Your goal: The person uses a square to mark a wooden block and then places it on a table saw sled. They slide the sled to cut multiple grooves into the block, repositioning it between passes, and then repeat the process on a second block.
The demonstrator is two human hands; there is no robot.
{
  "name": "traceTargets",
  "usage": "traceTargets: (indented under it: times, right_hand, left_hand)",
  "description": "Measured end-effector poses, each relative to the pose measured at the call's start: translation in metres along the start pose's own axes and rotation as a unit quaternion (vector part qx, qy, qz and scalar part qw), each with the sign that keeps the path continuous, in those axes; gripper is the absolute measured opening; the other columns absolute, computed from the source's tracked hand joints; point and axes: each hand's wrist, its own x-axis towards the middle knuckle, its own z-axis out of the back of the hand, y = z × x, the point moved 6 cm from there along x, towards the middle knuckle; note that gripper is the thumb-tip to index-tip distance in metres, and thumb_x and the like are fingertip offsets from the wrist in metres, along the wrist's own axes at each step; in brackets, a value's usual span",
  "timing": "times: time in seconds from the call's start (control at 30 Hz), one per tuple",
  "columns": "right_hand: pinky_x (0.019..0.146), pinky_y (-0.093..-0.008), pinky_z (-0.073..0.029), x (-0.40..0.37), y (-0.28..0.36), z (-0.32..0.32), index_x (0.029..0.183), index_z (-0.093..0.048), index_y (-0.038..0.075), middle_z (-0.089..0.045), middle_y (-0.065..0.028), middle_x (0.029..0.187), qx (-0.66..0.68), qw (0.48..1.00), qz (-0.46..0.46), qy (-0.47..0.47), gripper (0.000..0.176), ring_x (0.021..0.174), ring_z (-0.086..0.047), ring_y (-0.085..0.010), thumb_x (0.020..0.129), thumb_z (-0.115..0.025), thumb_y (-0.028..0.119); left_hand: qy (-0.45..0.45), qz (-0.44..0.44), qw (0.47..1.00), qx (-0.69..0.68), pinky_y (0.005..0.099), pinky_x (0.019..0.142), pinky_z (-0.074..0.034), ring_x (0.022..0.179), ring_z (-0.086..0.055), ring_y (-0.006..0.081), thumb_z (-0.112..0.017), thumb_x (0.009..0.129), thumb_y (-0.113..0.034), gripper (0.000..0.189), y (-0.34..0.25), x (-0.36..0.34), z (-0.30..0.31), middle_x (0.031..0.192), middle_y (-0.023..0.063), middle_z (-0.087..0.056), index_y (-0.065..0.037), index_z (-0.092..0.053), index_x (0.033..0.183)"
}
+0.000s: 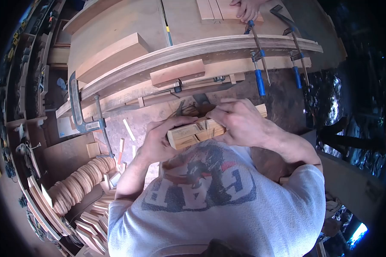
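A wooden block [188, 133] with dark diagonal cuts or marks across its face is held close to my chest, its right end tilted up. My left hand [155, 136] is closed around its left end from behind. My right hand [240, 120] is closed over its right part, fingers on the upper edge. Whether the right fingers also pinch something small at the cut cannot be made out. Just beyond the block is the workbench edge [231, 43], where a plain wood piece [178, 73] rests against the front.
A large clamp [77, 103] grips the bench at left; two blue-handled clamps [260, 81] [297, 77] hang at right. Another person's hands [246, 7] rest on boards at the back. Stacked wooden discs [81, 184] and wood offcuts [92, 229] lie at lower left.
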Motion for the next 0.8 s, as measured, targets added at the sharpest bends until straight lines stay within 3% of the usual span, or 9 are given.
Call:
traceTargets:
  times: [0.13,0.27,0.33,0.43,0.53,0.63,0.8]
  right_hand:
    - [0.072,-0.0435,-0.057,-0.007,0.001,0.001,0.103,-0.07,0.001,-0.069,-0.0114,0.088,-0.024,1.0,-0.012,0.0,0.046,0.086,-0.067,-0.0319,0.068,-0.086,0.025]
    - [0.07,-0.041,-0.056,-0.014,0.011,0.003,0.11,-0.072,0.003,-0.069,-0.0063,0.097,-0.107,0.994,0.01,0.002,0.048,0.087,-0.063,-0.0259,0.067,-0.081,0.023]
    - [0.068,-0.0389,-0.054,-0.01,0.023,0.018,0.11,-0.074,0.005,-0.07,-0.0038,0.1,-0.148,0.985,0.063,-0.065,0.044,0.087,-0.061,-0.0229,0.07,-0.077,0.023]
    - [0.067,-0.0358,-0.05,-0.009,0.039,0.036,0.108,-0.075,0.007,-0.07,-0.002,0.102,-0.212,0.969,0.099,-0.085,0.038,0.085,-0.059,-0.021,0.074,-0.072,0.023]
    - [0.067,-0.0341,-0.047,-0.012,0.044,0.05,0.106,-0.076,0.008,-0.071,-0.0016,0.103,-0.248,0.959,0.096,-0.095,0.036,0.084,-0.058,-0.0206,0.075,-0.07,0.023]
    - [0.068,-0.034,-0.046,-0.021,0.042,0.059,0.105,-0.076,0.008,-0.071,-0.0013,0.105,-0.276,0.951,0.08,-0.111,0.035,0.083,-0.058,-0.0205,0.075,-0.07,0.024]
    - [0.068,-0.0339,-0.046,-0.032,0.046,0.065,0.105,-0.075,0.009,-0.07,-0.0005,0.104,-0.301,0.945,0.069,-0.11,0.035,0.083,-0.058,-0.0198,0.074,-0.069,0.026]
  left_hand:
    - [-0.001,0.005,1.0,0.004,0.0388,0.097,-0.06,0.117,-0.074,0.0314,-0.092,0.075,-0.01,0.059,0.003,-0.002,0.0,0.122,0.0145,-0.077,-0.001,-0.069,0.129]
    - [-0.018,-0.059,0.996,0.059,0.0435,0.109,-0.053,0.13,-0.066,0.0347,-0.09,0.07,-0.007,0.065,-0.012,0.013,0.012,0.134,0.0178,-0.07,-0.004,-0.069,0.131]
    - [0.001,-0.103,0.989,0.102,0.0459,0.112,-0.05,0.134,-0.062,0.038,-0.09,0.067,-0.009,0.068,-0.021,0.021,0.016,0.139,0.0191,-0.067,-0.003,-0.069,0.132]
    - [0.085,-0.165,0.976,0.116,0.0475,0.105,-0.052,0.125,-0.063,0.0403,-0.089,0.064,-0.012,0.073,-0.01,0.029,0.01,0.134,0.0169,-0.067,-0.003,-0.069,0.134]
    - [0.075,-0.15,0.978,0.126,0.049,0.1,-0.051,0.117,-0.062,0.0384,-0.09,0.06,-0.014,0.075,-0.017,0.037,0.0,0.126,0.0143,-0.064,-0.005,-0.07,0.132]
    - [0.053,-0.195,0.973,0.114,0.0485,0.1,-0.049,0.114,-0.06,0.0355,-0.091,0.059,-0.018,0.073,-0.028,0.052,-0.003,0.121,0.0123,-0.061,-0.007,-0.07,0.128]
    - [-0.008,-0.213,0.971,0.106,0.0478,0.101,-0.048,0.117,-0.06,0.0354,-0.093,0.062,-0.022,0.068,-0.019,0.058,-0.004,0.121,0.0134,-0.062,-0.006,-0.068,0.123]
